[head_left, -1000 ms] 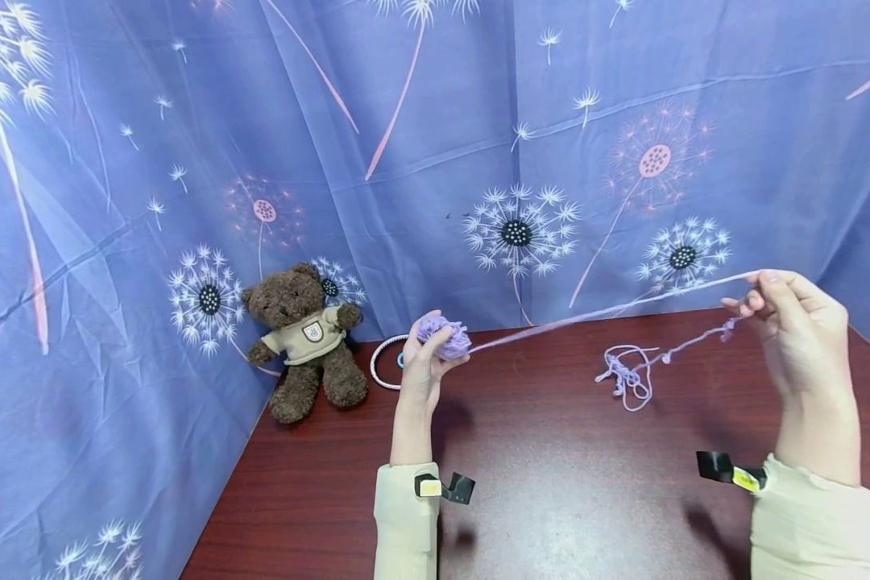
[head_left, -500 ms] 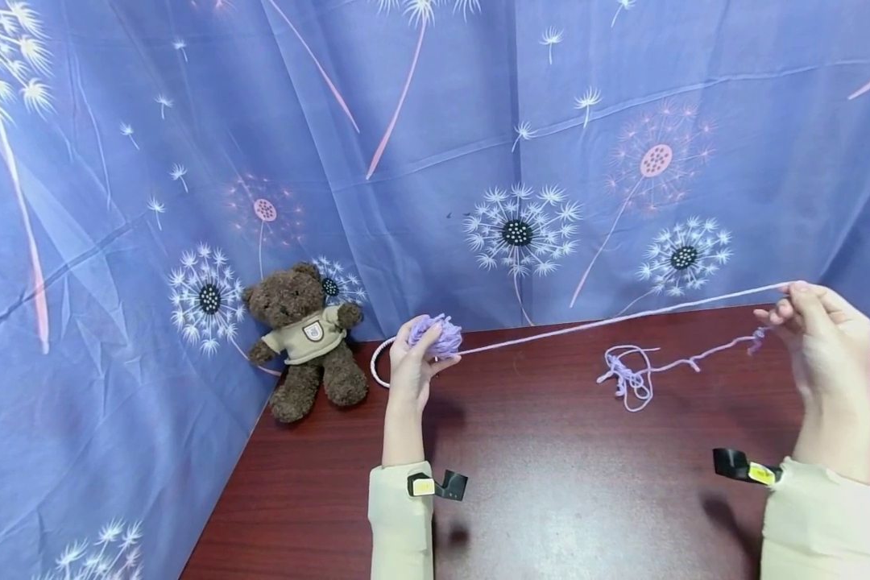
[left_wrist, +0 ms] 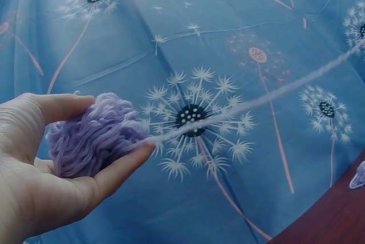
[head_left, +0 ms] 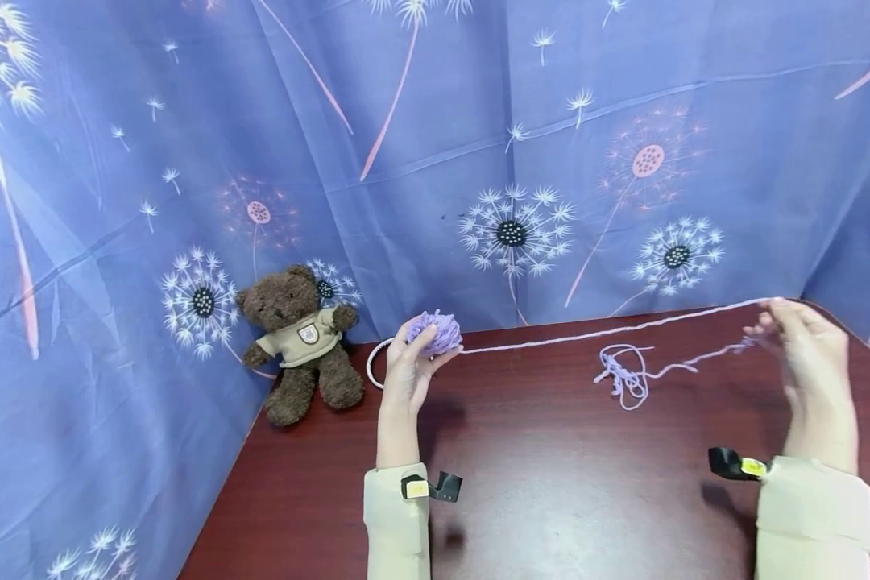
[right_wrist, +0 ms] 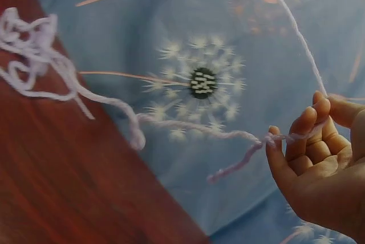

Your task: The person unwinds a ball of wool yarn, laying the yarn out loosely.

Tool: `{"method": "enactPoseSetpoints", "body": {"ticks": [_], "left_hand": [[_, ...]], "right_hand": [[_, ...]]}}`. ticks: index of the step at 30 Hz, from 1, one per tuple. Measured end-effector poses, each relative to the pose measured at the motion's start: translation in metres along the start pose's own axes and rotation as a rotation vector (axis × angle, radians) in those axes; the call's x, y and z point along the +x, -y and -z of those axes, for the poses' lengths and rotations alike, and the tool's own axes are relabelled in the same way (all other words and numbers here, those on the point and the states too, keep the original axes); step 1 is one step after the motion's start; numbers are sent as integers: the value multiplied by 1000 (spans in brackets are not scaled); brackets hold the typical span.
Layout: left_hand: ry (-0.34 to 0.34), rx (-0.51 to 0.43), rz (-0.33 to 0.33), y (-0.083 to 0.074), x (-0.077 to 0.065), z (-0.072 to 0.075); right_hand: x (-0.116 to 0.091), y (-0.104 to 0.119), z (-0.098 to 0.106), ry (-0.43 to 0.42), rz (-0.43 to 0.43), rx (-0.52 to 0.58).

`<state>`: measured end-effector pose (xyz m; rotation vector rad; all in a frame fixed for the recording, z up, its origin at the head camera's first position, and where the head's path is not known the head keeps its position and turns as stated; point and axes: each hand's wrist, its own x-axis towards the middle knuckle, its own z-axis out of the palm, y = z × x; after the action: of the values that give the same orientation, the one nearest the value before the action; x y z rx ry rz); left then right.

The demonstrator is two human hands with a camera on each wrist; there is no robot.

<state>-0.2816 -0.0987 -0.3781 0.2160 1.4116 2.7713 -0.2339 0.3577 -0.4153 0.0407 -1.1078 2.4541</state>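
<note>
A ball of purple yarn (left_wrist: 100, 133) sits in my left hand (head_left: 406, 366), held between the thumb and fingers. From it a single yarn strand (head_left: 594, 333) runs nearly straight across to my right hand (head_left: 812, 346), which pinches it between thumb and forefinger. Past that pinch, the strand crosses the curled fingers in the right wrist view and slopes down to a loose tangle of yarn (head_left: 627, 374) on the table. A short knotted tail (right_wrist: 236, 164) hangs off the strand close to the right fingertips.
A brown teddy bear (head_left: 297, 342) in a beige shirt leans against the blue dandelion-print curtain (head_left: 420, 242) at the left. A white ring (head_left: 374, 366) lies partly behind the left hand. Everything rests on a dark red wooden table (head_left: 551, 459).
My right hand first moved outward to the right, drawing the strand tauter, then came down and slightly back left. My left hand shifted a little left with the yarn ball.
</note>
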Motion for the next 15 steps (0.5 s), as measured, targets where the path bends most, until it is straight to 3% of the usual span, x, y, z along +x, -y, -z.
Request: {"method": "enactPoseSetpoints", "body": {"ticks": [10, 15], "left_hand": [[20, -4, -4, 6, -1, -8], [25, 8, -5, 12, -1, -12]], "right_hand": [[3, -13, 10, -21, -54, -223], [5, -19, 21, 7, -138, -390]]}}
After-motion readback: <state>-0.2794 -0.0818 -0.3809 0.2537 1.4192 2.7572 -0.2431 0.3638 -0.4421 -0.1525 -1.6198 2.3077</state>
